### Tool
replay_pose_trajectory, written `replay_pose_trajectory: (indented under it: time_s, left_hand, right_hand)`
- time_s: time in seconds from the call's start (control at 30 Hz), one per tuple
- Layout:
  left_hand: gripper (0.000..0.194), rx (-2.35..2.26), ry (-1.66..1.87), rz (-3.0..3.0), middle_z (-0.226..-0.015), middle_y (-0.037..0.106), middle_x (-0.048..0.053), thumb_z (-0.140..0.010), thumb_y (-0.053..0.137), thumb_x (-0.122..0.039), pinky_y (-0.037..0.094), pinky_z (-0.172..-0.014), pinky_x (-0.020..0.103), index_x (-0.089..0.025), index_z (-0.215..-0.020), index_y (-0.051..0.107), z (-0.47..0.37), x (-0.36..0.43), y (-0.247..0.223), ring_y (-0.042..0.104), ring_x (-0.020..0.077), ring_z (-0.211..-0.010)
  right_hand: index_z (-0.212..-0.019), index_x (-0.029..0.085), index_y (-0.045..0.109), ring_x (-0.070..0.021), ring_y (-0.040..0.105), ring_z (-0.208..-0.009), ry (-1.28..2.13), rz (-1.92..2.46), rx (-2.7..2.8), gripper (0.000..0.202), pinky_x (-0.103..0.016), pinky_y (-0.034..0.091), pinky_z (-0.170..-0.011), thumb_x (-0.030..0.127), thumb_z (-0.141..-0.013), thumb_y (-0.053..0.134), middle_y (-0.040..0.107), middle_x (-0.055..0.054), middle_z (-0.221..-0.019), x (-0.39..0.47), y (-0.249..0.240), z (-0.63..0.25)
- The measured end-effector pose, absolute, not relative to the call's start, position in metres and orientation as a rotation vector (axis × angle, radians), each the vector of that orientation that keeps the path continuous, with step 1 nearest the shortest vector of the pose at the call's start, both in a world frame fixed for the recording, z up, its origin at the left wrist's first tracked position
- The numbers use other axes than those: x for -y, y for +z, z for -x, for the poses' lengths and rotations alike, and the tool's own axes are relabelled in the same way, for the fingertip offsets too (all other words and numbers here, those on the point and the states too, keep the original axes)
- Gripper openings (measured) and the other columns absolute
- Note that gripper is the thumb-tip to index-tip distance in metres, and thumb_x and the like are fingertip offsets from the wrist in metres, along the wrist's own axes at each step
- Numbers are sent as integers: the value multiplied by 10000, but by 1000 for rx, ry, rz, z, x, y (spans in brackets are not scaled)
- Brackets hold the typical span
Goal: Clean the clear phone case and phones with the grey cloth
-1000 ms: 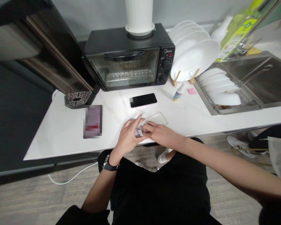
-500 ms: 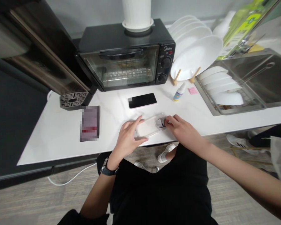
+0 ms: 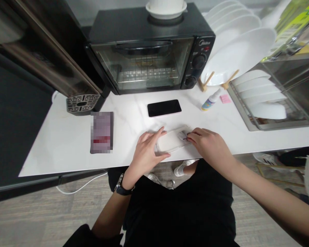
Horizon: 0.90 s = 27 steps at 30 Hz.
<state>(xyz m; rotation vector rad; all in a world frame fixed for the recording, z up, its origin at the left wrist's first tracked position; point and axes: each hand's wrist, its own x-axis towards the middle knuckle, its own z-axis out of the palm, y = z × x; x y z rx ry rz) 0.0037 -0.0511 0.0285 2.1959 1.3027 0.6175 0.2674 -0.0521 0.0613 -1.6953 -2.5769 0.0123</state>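
A clear phone case (image 3: 168, 141) lies on the white counter close to its front edge. My left hand (image 3: 147, 147) grips its left end, thumb on the near side and fingers on the far side. At the right end of the case, my right hand (image 3: 208, 140) is closed in a pinch on a small crumpled greyish cloth (image 3: 182, 136), which touches the case. The fingertips partly hide the cloth. Beyond the case rests a phone (image 3: 164, 108), dark screen up. A small spray bottle (image 3: 211, 100) stands to the right of the phone, beside a pink paper (image 3: 225, 99).
A black toaster oven (image 3: 151, 65) backs the counter, with a white pot (image 3: 167, 10) on top. White plates (image 3: 239, 51) stand in a rack, next to a sink (image 3: 247, 118) holding bowls. At left are a blurred-out packet (image 3: 102, 132) and a drip tray (image 3: 82, 103).
The camera view has shifted, so the counter things appear larger and further right. My left hand keeps its hold, and my right hand still pinches the cloth at the right end of the case.
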Motion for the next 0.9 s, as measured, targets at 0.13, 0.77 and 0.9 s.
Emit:
replay_pose_trajectory:
  time_s: [0.13, 0.77, 0.9]
  left_hand:
    - [1122, -1303, 617, -2194, -1532, 656, 3, -789, 936, -321, 383, -1203, 497, -349, -1685, 262, -4, 50, 29, 585, 295, -1298]
    - [1200, -1296, 632, -2187, -1552, 635, -3, -811, 914, -279, 423, -1171, 485, -387, -1716, 133, -4, 54, 28, 565, 293, -1317]
    - [1184, -1310, 610, -2185, -1562, 626, -3, -823, 903, -270, 419, -1163, 482, -393, -1714, 134, -5, 56, 30, 556, 294, -1313]
  right_hand:
    - [-946, 155, 737, -227, 624, -774, -208, 1786, 2496, 209, -343, 355, -611, 110, -1031, 552, 718, -109, -924, 46, 54, -258]
    - [-871, 184, 697, -175, 653, -860, 370, 1092, 2695, 152, -288, 487, -750, 133, -1011, 665, 685, -32, -950, 48, 48, -222]
    - [-911, 182, 710, -201, 643, -898, 192, 1252, 2669, 137, -309, 477, -768, 126, -1019, 646, 692, -50, -976, 55, 52, -246]
